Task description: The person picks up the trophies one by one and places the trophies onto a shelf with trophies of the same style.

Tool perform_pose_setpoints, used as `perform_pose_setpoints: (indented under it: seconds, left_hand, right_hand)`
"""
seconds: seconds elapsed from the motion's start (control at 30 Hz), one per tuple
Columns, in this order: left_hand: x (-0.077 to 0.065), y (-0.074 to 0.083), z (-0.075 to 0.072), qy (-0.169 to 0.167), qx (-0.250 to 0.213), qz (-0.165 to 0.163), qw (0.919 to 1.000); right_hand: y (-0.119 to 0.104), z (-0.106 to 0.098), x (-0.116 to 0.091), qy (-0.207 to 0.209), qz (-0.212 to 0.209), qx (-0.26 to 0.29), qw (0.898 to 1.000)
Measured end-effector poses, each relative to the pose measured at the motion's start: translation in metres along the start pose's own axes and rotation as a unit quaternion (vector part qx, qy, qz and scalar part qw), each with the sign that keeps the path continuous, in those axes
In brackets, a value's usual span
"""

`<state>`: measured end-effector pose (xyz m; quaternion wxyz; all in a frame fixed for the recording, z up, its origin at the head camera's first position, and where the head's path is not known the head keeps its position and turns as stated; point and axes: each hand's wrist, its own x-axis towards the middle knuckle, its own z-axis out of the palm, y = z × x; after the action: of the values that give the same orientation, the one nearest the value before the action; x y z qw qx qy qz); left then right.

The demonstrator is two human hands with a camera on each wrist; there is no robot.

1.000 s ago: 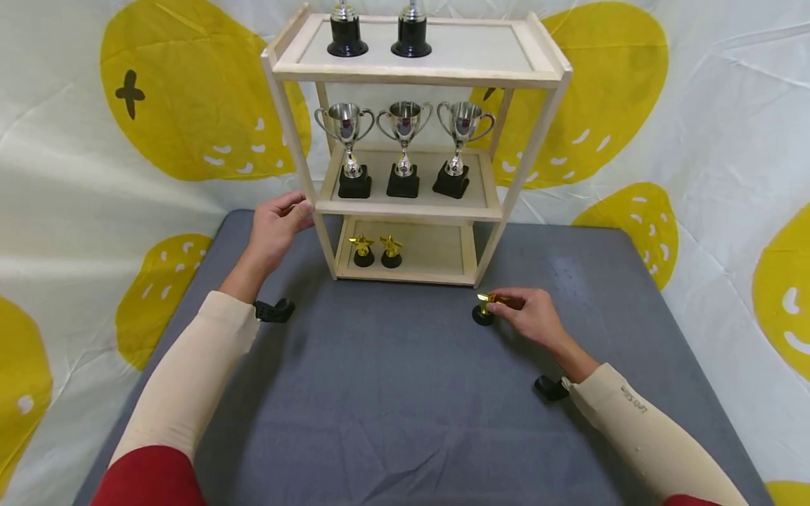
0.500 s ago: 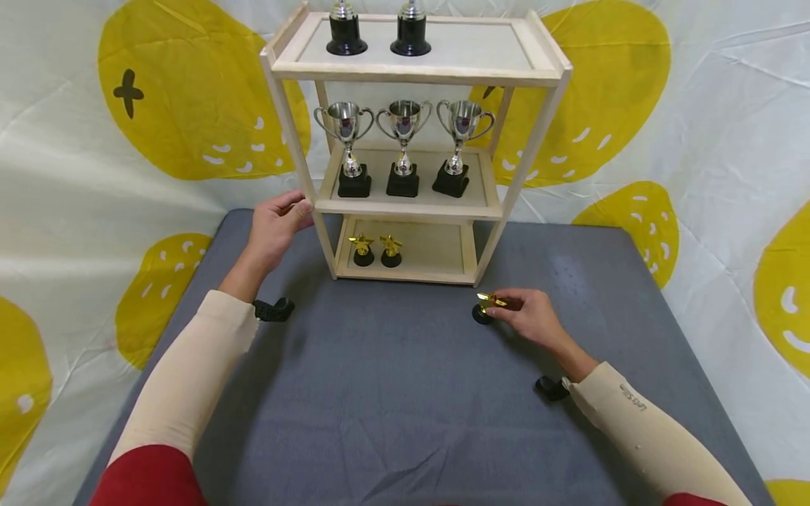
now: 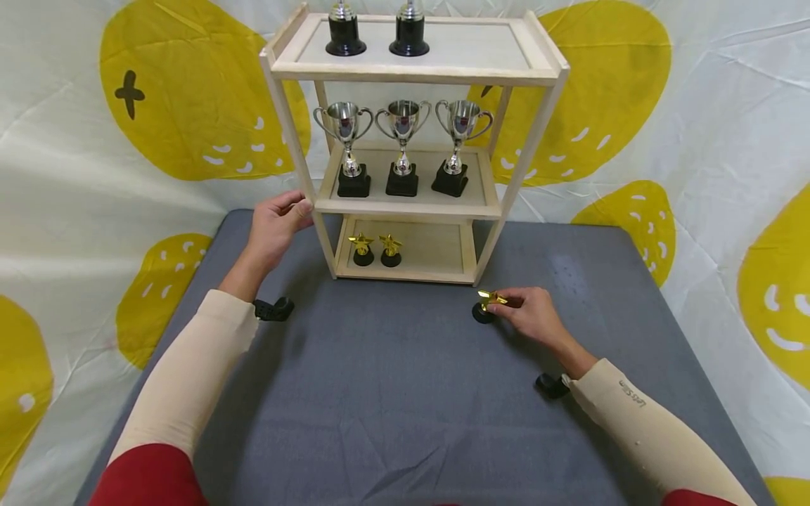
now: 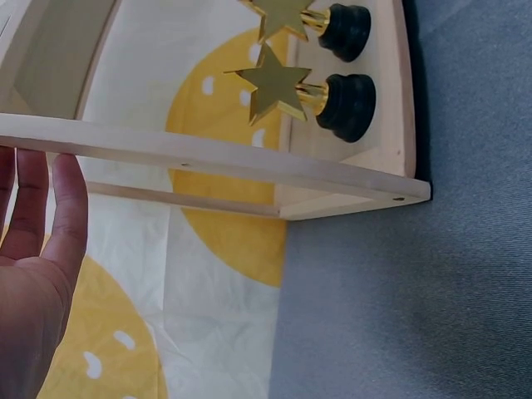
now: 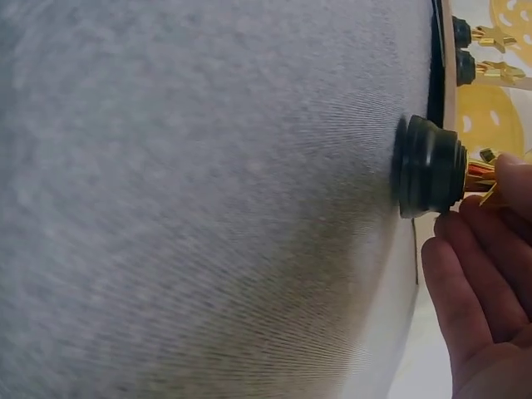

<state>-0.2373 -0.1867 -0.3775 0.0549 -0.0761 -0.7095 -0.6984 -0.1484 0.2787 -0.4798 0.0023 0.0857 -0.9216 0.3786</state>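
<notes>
My right hand pinches a small gold star trophy by its star, out in front of the shelf's right corner. Its round black base is right at the grey cloth in the right wrist view. On the left, my other hand holds the front post of a wooden shelf with its fingertips. Two matching star trophies, a left one and a right one, stand on the bottom level. Part of the held star is hidden behind my fingers.
Silver two-handled cups, a left, a middle and a right one, stand on the middle level. Up top are two black trophy bases, their upper parts cut off. A patterned cloth hangs around the grey-covered table.
In my right fingers the gold star has tilted and turned slightly, with its base staying at about the same spot. My left hand keeps its place at the shelf post.
</notes>
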Motion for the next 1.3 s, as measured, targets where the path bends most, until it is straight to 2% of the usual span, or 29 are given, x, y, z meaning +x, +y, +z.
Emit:
perform_pose_setpoints:
  seconds: [0.4, 0.63, 0.93, 1.3]
  left_hand:
    - [-0.001, 0.002, 0.001, -0.003, 0.004, 0.003, 1.0000]
    - [-0.001, 0.002, 0.001, 0.000, -0.020, 0.005, 0.9998]
    - [-0.001, 0.001, 0.000, -0.005, 0.006, 0.001, 1.0000]
    - [-0.001, 0.001, 0.000, -0.004, -0.007, 0.006, 0.9999]
  right_hand:
    - [-0.008, -0.006, 0.000, 0.018, -0.020, -0.009, 1.000]
    - [-0.011, -0.008, 0.000, 0.023, -0.029, -0.012, 0.999]
    - [-0.017, -0.010, 0.000, 0.029, -0.032, -0.015, 0.999]
    - [-0.025, -0.008, 0.002, 0.032, -0.040, -0.016, 0.999]
